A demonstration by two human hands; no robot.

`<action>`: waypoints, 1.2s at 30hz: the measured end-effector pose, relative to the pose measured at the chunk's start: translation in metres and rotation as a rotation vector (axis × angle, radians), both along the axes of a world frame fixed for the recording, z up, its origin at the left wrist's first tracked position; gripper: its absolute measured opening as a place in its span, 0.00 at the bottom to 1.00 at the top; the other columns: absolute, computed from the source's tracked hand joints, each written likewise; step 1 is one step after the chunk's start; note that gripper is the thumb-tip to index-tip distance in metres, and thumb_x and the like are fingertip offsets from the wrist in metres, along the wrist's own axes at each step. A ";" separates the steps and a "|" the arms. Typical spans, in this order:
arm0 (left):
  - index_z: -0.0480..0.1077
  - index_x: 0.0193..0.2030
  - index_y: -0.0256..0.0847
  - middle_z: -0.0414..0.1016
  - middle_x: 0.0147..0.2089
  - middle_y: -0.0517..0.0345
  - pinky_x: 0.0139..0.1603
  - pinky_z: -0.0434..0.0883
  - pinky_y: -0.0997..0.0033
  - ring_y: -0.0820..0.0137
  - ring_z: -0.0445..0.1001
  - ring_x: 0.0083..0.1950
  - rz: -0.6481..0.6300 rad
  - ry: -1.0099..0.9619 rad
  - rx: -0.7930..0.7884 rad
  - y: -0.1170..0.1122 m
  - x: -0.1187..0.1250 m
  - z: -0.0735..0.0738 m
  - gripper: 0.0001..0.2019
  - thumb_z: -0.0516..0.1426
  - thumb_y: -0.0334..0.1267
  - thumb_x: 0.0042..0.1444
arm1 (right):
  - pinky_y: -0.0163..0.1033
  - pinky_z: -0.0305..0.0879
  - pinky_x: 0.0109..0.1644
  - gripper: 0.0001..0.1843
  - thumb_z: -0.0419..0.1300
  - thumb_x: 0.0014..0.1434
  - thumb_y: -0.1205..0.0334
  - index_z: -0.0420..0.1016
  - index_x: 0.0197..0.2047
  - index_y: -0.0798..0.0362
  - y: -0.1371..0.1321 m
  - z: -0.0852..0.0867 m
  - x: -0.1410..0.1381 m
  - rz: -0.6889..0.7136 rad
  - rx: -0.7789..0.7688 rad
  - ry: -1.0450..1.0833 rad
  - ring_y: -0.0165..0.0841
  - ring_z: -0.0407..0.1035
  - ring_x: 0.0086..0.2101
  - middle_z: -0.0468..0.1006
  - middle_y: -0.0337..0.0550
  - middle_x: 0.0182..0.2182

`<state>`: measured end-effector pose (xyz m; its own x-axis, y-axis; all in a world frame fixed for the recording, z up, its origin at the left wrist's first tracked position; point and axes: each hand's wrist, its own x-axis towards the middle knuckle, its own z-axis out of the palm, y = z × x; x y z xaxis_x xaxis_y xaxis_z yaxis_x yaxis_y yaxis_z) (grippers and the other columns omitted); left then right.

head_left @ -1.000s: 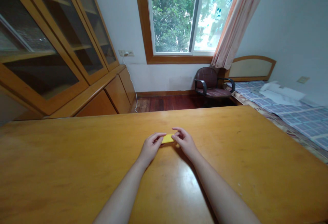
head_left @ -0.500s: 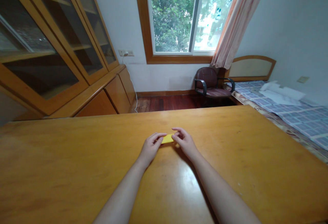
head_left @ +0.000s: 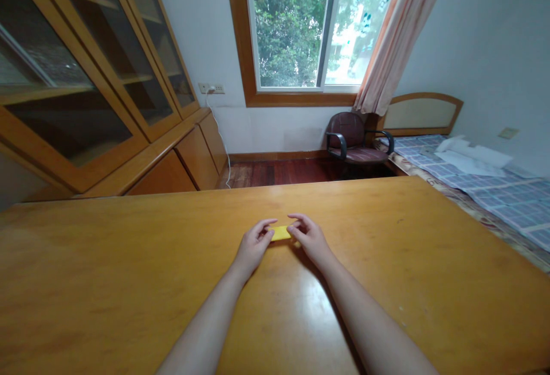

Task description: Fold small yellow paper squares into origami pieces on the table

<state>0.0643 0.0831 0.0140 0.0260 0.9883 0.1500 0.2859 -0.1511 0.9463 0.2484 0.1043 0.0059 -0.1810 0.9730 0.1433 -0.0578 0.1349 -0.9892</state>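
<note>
A small folded piece of yellow paper (head_left: 281,232) lies on the wooden table (head_left: 129,260), near its middle. My left hand (head_left: 252,245) pinches the paper's left end with curled fingers. My right hand (head_left: 310,239) pinches its right end, fingers bent over it. Both forearms reach in from the bottom edge of the view. Much of the paper is hidden under my fingers.
A wooden cabinet with glass doors (head_left: 86,89) stands at the left. Beyond the table are a window (head_left: 309,26), a dark red armchair (head_left: 356,143) and a bed (head_left: 485,186) with white folded cloth at the right.
My left fingers have shifted slightly upward on the paper's left end. Otherwise nothing has visibly moved.
</note>
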 end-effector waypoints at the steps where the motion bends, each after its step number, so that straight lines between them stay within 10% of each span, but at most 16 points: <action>1: 0.74 0.51 0.39 0.74 0.38 0.56 0.39 0.70 0.72 0.68 0.72 0.37 0.001 -0.014 -0.003 0.000 0.000 -0.001 0.17 0.56 0.41 0.56 | 0.33 0.62 0.30 0.19 0.63 0.54 0.56 0.71 0.49 0.53 0.000 0.000 0.000 -0.003 0.002 -0.001 0.28 0.66 0.26 0.72 0.35 0.28; 36: 0.75 0.45 0.40 0.79 0.44 0.54 0.43 0.69 0.69 0.65 0.75 0.42 -0.010 0.067 0.005 0.001 0.000 -0.002 0.13 0.58 0.41 0.55 | 0.33 0.57 0.31 0.28 0.64 0.54 0.61 0.67 0.58 0.50 -0.005 0.002 -0.003 0.112 0.085 -0.325 0.28 0.60 0.27 0.65 0.32 0.25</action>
<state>0.0640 0.0842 0.0121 0.0457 0.9872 0.1526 0.3471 -0.1589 0.9243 0.2452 0.0994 0.0082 -0.3352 0.9317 0.1402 0.2394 0.2281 -0.9437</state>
